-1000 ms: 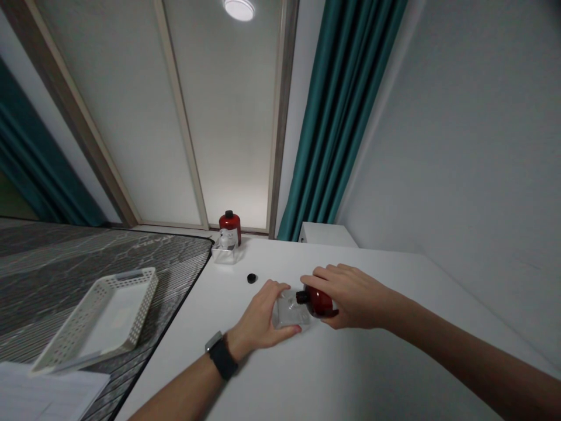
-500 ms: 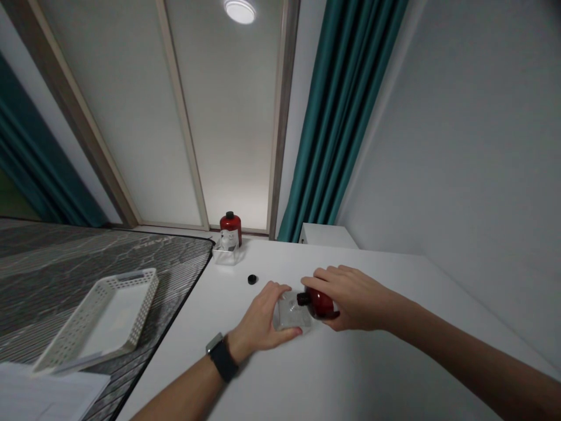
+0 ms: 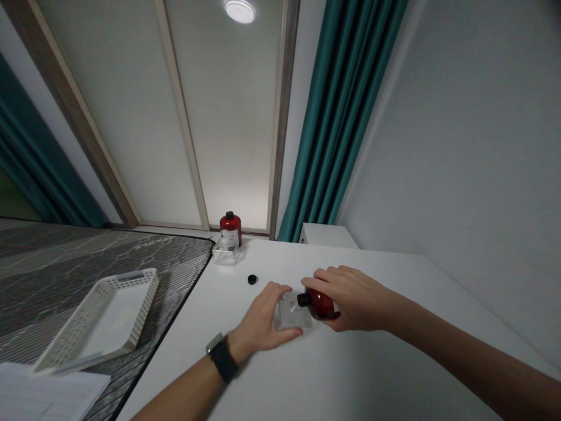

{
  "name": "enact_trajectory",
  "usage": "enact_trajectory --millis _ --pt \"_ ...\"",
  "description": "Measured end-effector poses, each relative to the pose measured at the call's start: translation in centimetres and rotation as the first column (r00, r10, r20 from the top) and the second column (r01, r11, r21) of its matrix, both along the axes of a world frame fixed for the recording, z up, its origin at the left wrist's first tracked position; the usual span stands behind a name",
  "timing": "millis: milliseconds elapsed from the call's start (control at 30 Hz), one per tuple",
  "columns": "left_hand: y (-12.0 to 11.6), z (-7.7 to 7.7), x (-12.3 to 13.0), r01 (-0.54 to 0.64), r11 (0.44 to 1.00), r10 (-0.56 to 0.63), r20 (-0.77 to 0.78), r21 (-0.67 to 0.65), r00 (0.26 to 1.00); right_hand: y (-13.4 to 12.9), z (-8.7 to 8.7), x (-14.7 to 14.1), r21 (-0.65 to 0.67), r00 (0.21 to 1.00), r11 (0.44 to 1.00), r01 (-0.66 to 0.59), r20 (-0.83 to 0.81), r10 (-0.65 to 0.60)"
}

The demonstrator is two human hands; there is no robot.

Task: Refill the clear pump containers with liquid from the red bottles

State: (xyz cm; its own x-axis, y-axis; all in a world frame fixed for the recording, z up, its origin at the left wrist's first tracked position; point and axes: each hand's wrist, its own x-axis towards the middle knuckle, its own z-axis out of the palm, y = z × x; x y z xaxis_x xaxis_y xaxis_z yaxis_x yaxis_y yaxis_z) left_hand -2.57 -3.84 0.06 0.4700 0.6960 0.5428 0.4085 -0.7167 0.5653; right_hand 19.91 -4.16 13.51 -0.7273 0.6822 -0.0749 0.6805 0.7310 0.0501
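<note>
My right hand (image 3: 346, 297) is wrapped round a dark red bottle (image 3: 321, 304), tilted onto its side so that its black neck points left. Under that neck is a clear plastic container (image 3: 291, 314) on the white table. Thumb and fingers of my left hand (image 3: 268, 317), with a black watch on the wrist, grip the container from its left side. A small black cap (image 3: 252, 279) lies on the table beyond my left hand. Whether liquid is leaving the bottle is too small to tell.
A second red bottle (image 3: 231, 227) with a black cap stands at the table's far left corner, behind another clear container (image 3: 225, 256). To the left, a white perforated basket (image 3: 144, 310) and paper sheets (image 3: 52, 392) lie on a grey striped surface (image 3: 175, 257).
</note>
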Motion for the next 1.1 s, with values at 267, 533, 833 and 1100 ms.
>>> enact_trajectory --millis 267,533,833,1100 --pt "-0.09 -0.01 -0.06 -0.005 1.0 0.005 -0.004 -0.016 1.0 0.03 -0.27 0.21 0.009 1.0 1.0 -0.005 -0.012 0.005" --pt "-0.13 0.19 0.01 -0.001 1.0 0.001 -0.007 -0.016 1.0 -0.08 -0.1 0.18 0.005 1.0 1.0 0.003 -0.014 -0.003" --pt "-0.06 0.13 0.03 0.0 1.0 0.001 0.002 -0.018 1.0 -0.14 0.02 0.12 -0.011 1.0 1.0 0.011 -0.015 -0.011" --pt "-0.09 0.05 0.03 -0.013 1.0 0.013 -0.006 -0.018 1.0 -0.12 0.04 0.2 -0.007 1.0 1.0 0.008 -0.008 -0.008"
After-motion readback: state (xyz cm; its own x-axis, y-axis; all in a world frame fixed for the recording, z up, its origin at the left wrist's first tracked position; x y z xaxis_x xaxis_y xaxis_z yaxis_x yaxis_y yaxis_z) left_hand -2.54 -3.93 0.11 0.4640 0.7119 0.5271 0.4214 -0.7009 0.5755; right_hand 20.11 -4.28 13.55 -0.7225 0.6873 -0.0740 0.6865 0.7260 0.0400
